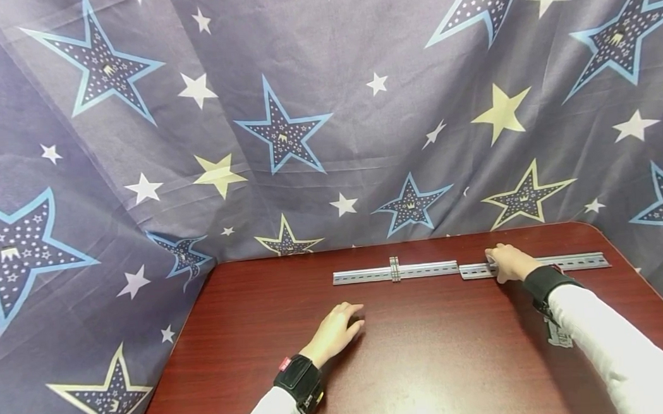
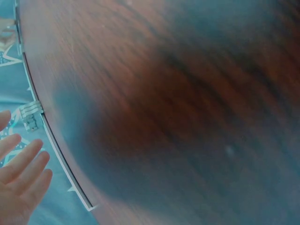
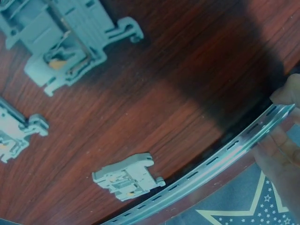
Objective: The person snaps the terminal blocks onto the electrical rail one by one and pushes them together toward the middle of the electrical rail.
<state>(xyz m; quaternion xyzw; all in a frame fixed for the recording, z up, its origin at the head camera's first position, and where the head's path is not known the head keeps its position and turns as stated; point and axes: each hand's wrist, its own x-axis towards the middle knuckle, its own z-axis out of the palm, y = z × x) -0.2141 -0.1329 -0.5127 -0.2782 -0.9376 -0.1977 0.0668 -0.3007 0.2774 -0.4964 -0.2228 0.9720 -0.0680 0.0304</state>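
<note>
Slotted rail (image 1: 577,261) in right hand (image 1: 510,263)

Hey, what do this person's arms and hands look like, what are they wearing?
White sleeves cover both forearms, with a black band on each wrist; the left one shows a small red tag. The left hand and right hand wear no gloves.

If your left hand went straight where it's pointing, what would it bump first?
Probably the left rail, near the block on it. But the left hand might pass over them; its height above the table is hard to tell.
</note>
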